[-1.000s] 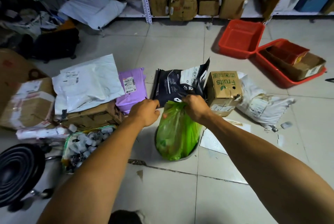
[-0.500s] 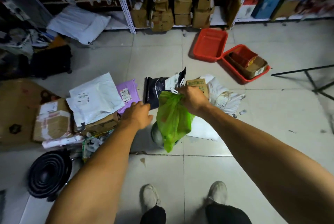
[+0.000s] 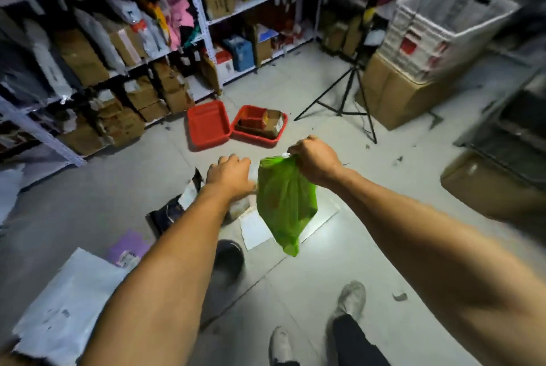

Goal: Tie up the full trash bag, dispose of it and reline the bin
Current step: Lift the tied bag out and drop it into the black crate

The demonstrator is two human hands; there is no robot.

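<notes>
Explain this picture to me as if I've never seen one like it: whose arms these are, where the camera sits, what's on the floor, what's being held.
There is no machine here. The arms belong to a person wearing a wide-angle camera on the head, so you look forward and down along them to their own shoes.

The right hand has its grip closed on the gathered top of a green trash bag, which hangs in the air. The left hand holds nothing.

Below, a small dark bin stands on the tiled floor, with no liner that I can make out. Around it lie parcel bags; further off are two red trays and a tripod. Shelves of boxes line the wall.
</notes>
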